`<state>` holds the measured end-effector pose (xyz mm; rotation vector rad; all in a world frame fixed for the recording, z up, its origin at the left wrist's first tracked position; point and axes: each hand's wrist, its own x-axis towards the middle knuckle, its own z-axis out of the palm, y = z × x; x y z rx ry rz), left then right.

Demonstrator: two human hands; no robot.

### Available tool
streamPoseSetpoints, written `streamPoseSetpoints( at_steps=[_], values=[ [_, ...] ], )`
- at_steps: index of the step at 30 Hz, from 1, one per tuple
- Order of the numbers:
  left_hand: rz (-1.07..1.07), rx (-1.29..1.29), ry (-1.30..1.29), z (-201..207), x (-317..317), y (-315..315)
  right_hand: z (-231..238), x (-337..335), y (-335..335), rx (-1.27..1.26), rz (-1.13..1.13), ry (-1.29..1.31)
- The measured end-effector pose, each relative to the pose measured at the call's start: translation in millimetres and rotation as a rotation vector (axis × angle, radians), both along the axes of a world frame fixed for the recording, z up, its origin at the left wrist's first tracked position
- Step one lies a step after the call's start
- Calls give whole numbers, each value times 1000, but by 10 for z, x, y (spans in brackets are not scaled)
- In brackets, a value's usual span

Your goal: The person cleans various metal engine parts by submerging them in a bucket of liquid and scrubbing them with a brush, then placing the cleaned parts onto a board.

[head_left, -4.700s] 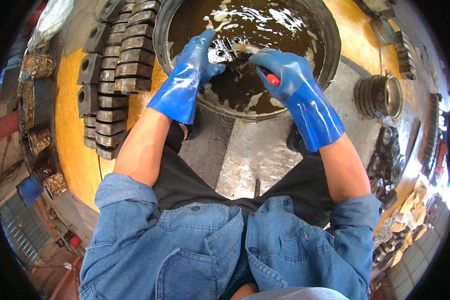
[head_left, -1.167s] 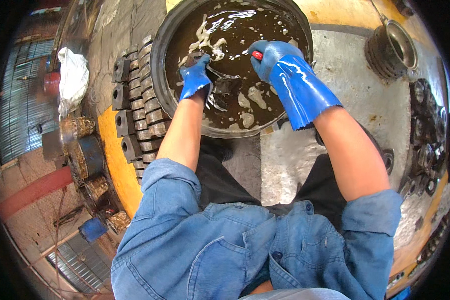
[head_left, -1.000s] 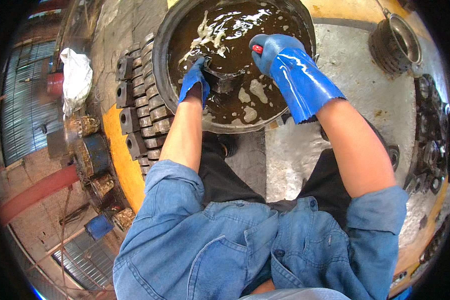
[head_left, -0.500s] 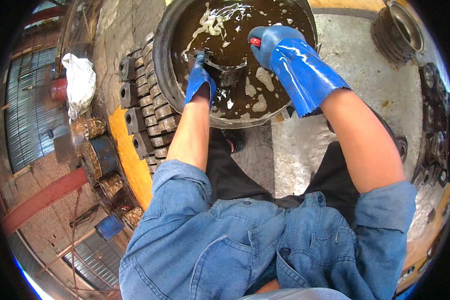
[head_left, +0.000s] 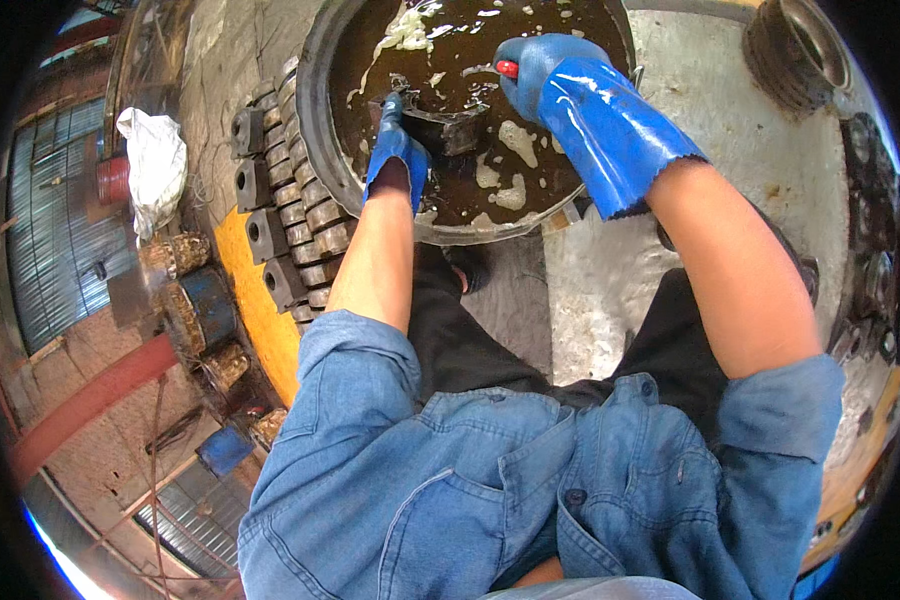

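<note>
Head view: my left hand (head_left: 398, 145), thumb on top, clamps the left end of a curved metal part (head_left: 457, 133) partly sunk in the basin's (head_left: 315, 115) dark liquid (head_left: 450, 195); I judge it heavy, stiff, slippery, best gripped there. My right hand (head_left: 550, 75) curls round a red handle (head_left: 508, 69).

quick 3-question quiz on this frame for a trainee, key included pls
1. What colour is the handle end showing at the right hand?
2. True or false: the left hand touches the curved metal part in the tub.
3. Which stands to the right of the tub? A) white bag B) ribbed metal cylinder C) row of blocks

Key: 1. Red. 2. True. 3. B.
</note>
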<state>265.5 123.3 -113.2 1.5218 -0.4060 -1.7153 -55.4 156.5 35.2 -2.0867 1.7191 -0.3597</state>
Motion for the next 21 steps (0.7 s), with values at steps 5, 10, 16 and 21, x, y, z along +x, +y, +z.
streamPoseSetpoints(
  at_steps=[5, 10, 16, 21],
  values=[
    [90, -115, 117, 335, -420, 160, 59, 35, -10, 27, -16, 30],
    [-10, 44, -49, 509, -296, 37, -84, 106, -42, 51, -70, 34],
    [-165, 77, -220, 858, -34, 54, -150, 61, -3, -20, 11, -13],
    [-217, 76, -252, 965, 109, 47, -127, 121, 55, 105, 179, -88]
  ],
)
